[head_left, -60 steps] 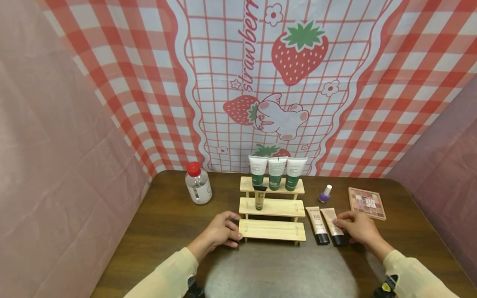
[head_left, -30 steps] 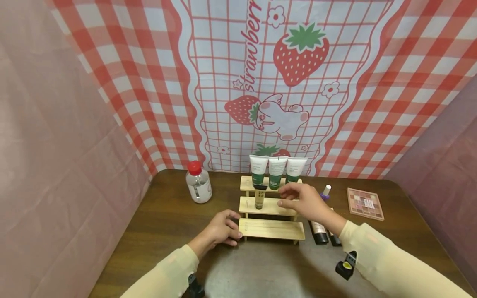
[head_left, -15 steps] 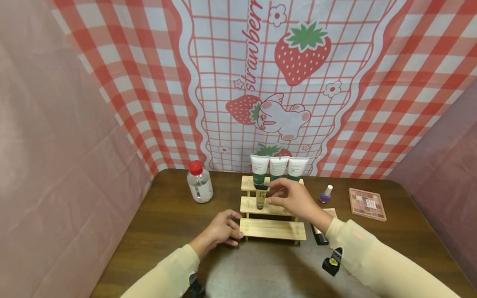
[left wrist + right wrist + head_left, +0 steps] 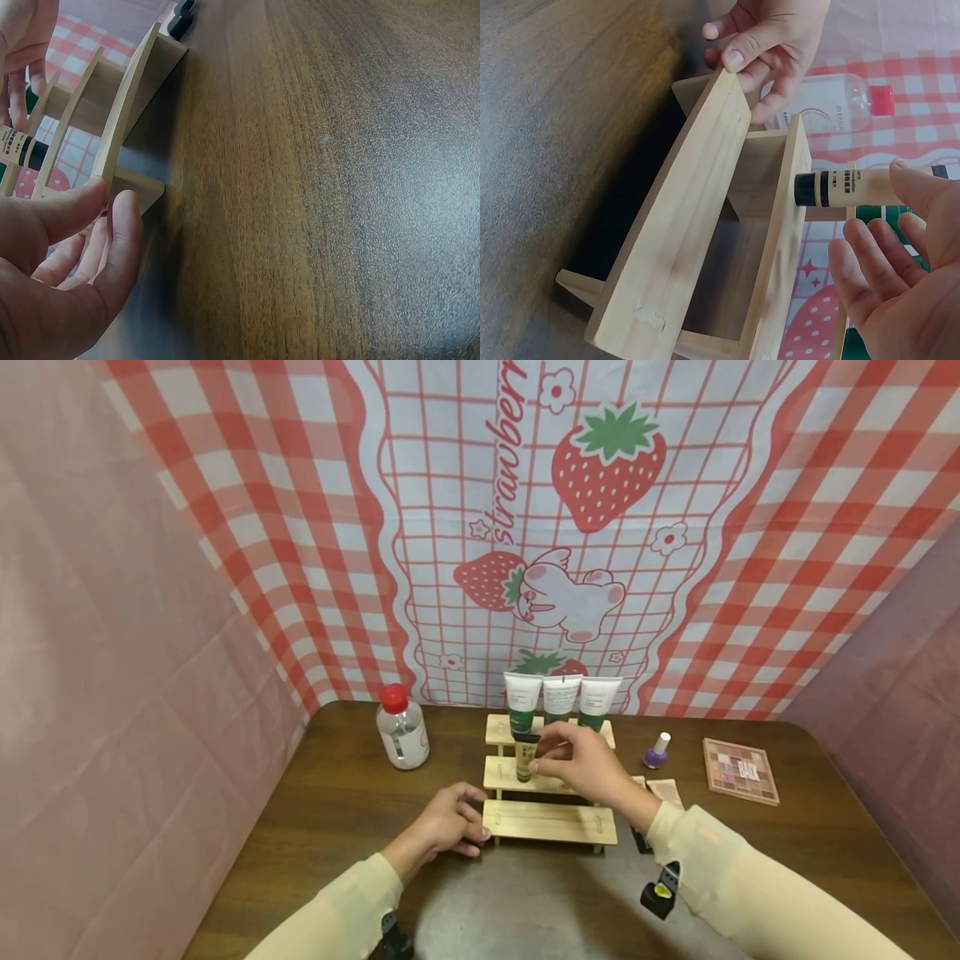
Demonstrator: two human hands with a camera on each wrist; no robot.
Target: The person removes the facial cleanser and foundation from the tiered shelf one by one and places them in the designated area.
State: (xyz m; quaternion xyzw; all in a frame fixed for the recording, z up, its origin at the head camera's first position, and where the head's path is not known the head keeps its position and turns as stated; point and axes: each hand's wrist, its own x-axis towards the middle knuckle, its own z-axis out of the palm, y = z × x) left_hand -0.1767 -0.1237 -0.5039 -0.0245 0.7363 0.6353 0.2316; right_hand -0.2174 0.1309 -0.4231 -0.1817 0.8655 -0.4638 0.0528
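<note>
A three-step wooden display stand (image 4: 549, 825) stands on the table. My left hand (image 4: 448, 822) pinches the left end of its lowest board, thumb on the edge, as the left wrist view shows. On the middle step a small beige tube (image 4: 849, 187) with dark ends stands upright. My right hand (image 4: 583, 763) is at the tube's right side. In the right wrist view its thumb overlaps the tube, while the other fingers are extended and apart from it; whether the thumb touches cannot be told. White-and-green tubes (image 4: 522, 693) stand in a row on the top step.
A clear bottle with a red cap (image 4: 403, 735) stands left of the stand. To the right are purple nail polish (image 4: 656, 753) and an eyeshadow palette (image 4: 741, 771). Two cream tubes (image 4: 664, 791) lie partly hidden under the right forearm. A strawberry-print cloth (image 4: 570, 577) hangs behind.
My right hand has left the cream tube lying on the right and moved left across to the small tube on the middle step. The left hand has stayed at the stand's end.
</note>
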